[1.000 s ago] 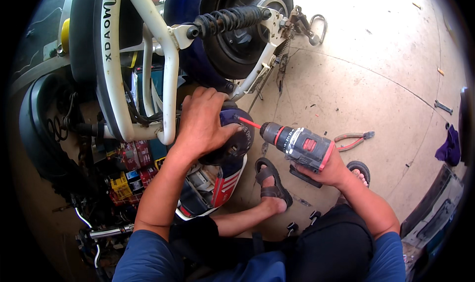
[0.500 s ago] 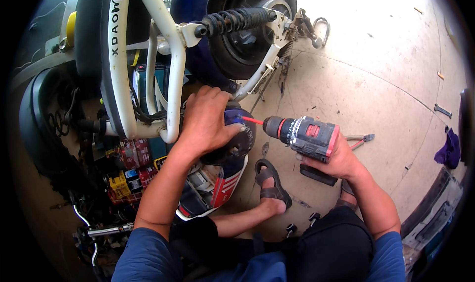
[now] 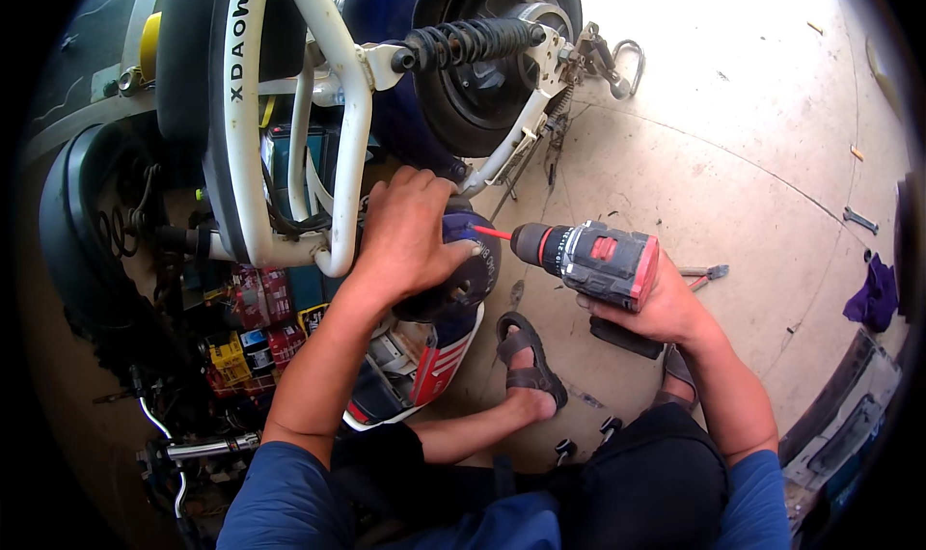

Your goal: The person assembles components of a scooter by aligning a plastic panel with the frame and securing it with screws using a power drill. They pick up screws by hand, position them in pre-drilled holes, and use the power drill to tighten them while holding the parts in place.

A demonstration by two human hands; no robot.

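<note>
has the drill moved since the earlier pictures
Yes, the drill has. Judged against the pliers on the floor, its rear end has shifted up the picture, and more of the pliers is now hidden.

Matt plastic drill (image 3: 600, 263), scuffed.

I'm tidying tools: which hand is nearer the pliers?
Right: the right hand, gripping the drill, partly hides the pliers; the left hand is farther left, on the dark rounded part.
</note>
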